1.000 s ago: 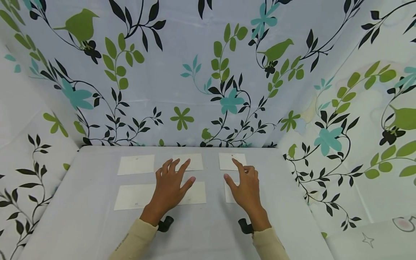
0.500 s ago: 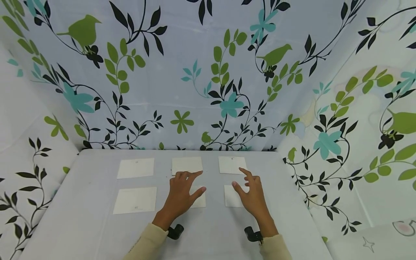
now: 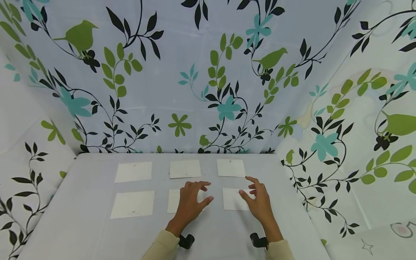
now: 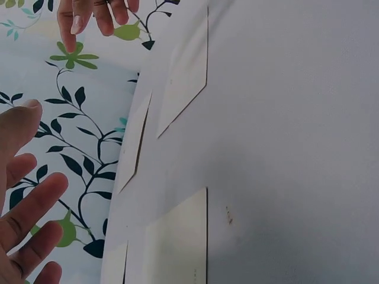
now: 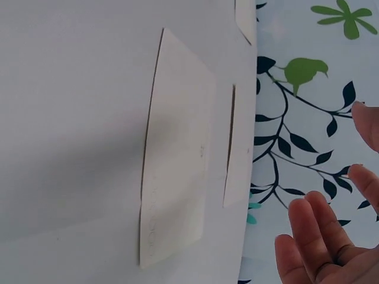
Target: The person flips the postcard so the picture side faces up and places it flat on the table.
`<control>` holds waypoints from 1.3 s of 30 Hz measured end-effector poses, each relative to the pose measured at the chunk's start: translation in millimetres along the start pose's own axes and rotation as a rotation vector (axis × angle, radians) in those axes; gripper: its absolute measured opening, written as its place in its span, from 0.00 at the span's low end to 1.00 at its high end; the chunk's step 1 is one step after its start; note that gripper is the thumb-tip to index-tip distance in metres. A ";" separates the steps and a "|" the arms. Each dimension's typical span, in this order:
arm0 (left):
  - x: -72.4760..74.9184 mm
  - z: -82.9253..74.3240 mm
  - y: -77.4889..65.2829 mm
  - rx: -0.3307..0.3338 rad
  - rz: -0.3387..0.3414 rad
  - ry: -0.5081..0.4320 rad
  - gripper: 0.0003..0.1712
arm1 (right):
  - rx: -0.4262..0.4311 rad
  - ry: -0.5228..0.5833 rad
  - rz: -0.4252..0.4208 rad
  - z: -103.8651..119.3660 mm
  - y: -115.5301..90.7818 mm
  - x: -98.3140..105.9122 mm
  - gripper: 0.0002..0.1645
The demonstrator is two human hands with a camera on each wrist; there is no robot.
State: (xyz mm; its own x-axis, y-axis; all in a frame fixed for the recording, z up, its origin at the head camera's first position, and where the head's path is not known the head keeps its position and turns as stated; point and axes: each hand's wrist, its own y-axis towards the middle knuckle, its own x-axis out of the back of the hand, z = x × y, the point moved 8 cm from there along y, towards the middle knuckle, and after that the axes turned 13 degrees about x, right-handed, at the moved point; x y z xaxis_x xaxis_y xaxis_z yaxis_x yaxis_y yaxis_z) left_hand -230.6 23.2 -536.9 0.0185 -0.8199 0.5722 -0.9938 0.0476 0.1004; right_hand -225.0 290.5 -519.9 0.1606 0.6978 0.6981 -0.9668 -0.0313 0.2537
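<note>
Several blank off-white cards lie flat in two rows of three. My left hand (image 3: 191,204) hovers over the front middle card (image 3: 173,202) and hides part of it; its fingers are loosely bent, with nothing between them. Over the right edge of the front right card (image 3: 230,199) is my right hand (image 3: 260,202), thumb and fingers apart and holding nothing. Its index finger points toward the back right card (image 3: 230,168). In the left wrist view, the left fingers (image 4: 35,207) are spread above the table. The right wrist view shows a card (image 5: 177,154) with faint marks.
The back left card (image 3: 133,172), back middle card (image 3: 185,169) and front left card (image 3: 132,204) also lie on the white table (image 3: 81,224). Behind it hangs a leaf-and-bird patterned cloth (image 3: 156,83). Black wrist cameras (image 3: 186,241) sit below the hands.
Both hands have drifted right and slightly back toward the body, the left one farther, uncovering the front left card and back middle card. The cards keep their layout; the head view has tilted slightly.
</note>
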 end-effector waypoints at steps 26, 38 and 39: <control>-58.1 4.6 4.3 0.054 0.024 -0.001 0.31 | -0.091 -0.045 0.059 -56.4 -13.1 -3.8 0.37; -72.4 -3.0 7.1 0.031 0.006 0.038 0.32 | -0.160 -0.057 0.052 -77.7 -17.0 -7.8 0.34; -74.0 -2.7 7.7 0.030 0.005 0.046 0.32 | -0.169 -0.059 0.051 -79.2 -17.3 -8.2 0.33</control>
State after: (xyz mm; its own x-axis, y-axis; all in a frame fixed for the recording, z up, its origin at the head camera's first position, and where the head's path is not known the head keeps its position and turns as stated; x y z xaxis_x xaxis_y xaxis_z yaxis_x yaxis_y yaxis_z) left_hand -239.3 85.8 -576.3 0.0183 -0.7928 0.6092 -0.9967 0.0335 0.0735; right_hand -225.3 342.0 -583.1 0.1171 0.6552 0.7463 -0.9928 0.0589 0.1041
